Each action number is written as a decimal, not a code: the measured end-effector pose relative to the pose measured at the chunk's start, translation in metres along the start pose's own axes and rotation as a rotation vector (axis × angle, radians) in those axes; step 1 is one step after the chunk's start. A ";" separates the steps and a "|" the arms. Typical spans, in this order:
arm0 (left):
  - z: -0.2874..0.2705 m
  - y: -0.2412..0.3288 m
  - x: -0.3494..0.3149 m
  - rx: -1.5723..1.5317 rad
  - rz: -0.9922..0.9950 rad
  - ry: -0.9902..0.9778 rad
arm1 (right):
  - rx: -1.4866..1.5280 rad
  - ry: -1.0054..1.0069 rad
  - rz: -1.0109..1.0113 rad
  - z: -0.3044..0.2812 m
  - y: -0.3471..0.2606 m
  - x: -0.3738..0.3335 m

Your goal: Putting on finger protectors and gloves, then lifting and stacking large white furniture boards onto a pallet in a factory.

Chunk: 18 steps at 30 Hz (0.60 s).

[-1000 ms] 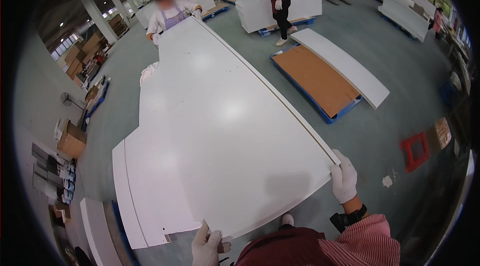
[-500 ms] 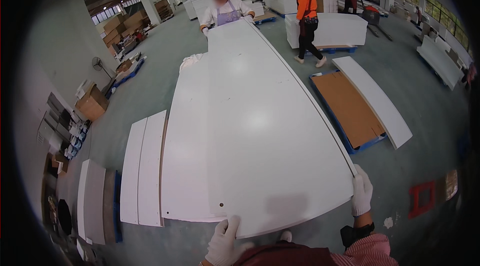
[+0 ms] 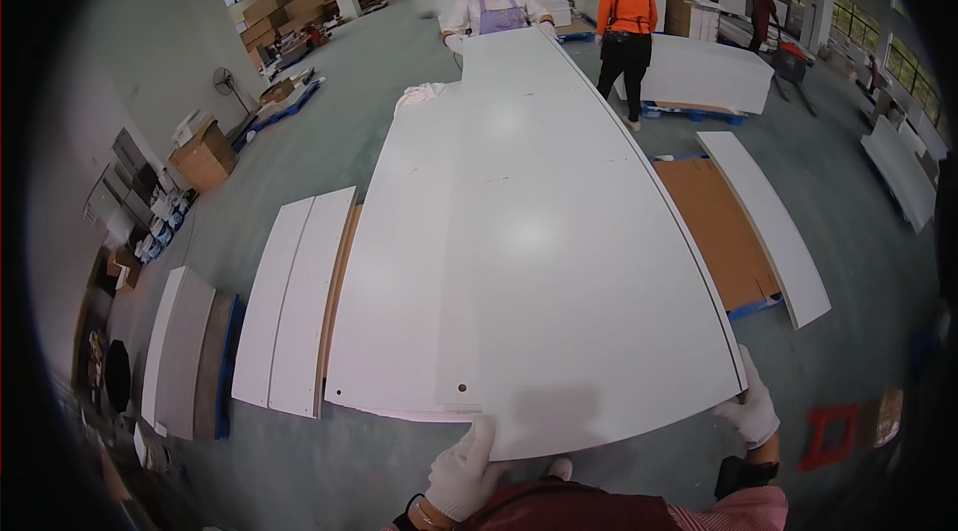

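Observation:
A large white panel (image 3: 589,301) stretches from me to a co-worker (image 3: 499,10) in a purple apron, whose gloved hands are at its far end. My left hand (image 3: 465,471), in a white glove, grips the near edge at the left corner, thumb on top. My right hand (image 3: 750,405), gloved too, is closed round the near right corner, its fingers partly hidden. Beneath the held panel, another white panel (image 3: 394,281) shows along the left side. A small dark round hole (image 3: 462,387) lies near the left hand.
Narrow white boards (image 3: 289,306) lie to the left. On the right, a long white board (image 3: 768,232) rests beside a brown cardboard sheet (image 3: 714,227) on a blue pallet. A person in orange (image 3: 629,17) stands beyond, near stacked white panels (image 3: 699,74). A red frame (image 3: 828,436) is at lower right.
The view has swung slightly left. My right hand has shifted its hold at the panel's corner, with the fingers now lower round it. The person in orange has taken a step.

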State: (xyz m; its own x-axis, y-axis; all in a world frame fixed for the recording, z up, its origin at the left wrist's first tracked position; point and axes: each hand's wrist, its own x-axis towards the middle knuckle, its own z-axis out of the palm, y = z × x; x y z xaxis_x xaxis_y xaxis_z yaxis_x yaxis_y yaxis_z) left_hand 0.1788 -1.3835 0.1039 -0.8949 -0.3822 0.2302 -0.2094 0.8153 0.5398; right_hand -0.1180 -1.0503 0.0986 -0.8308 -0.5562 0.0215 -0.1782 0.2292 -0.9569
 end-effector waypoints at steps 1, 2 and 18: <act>-0.001 0.000 -0.001 0.013 -0.002 -0.003 | 0.038 0.009 0.000 0.001 -0.002 0.000; -0.001 0.000 -0.002 0.018 -0.002 -0.013 | -0.004 0.010 0.006 0.002 -0.003 0.000; 0.003 0.004 -0.007 0.024 -0.094 -0.016 | -0.095 0.032 0.236 -0.001 -0.020 -0.007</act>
State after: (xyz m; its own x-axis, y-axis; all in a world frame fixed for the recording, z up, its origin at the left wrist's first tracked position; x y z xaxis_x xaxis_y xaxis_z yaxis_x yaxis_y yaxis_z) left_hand 0.1830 -1.3763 0.1023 -0.8772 -0.4504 0.1665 -0.3018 0.7868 0.5384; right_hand -0.1093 -1.0499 0.1179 -0.8711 -0.4533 -0.1887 -0.0248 0.4244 -0.9051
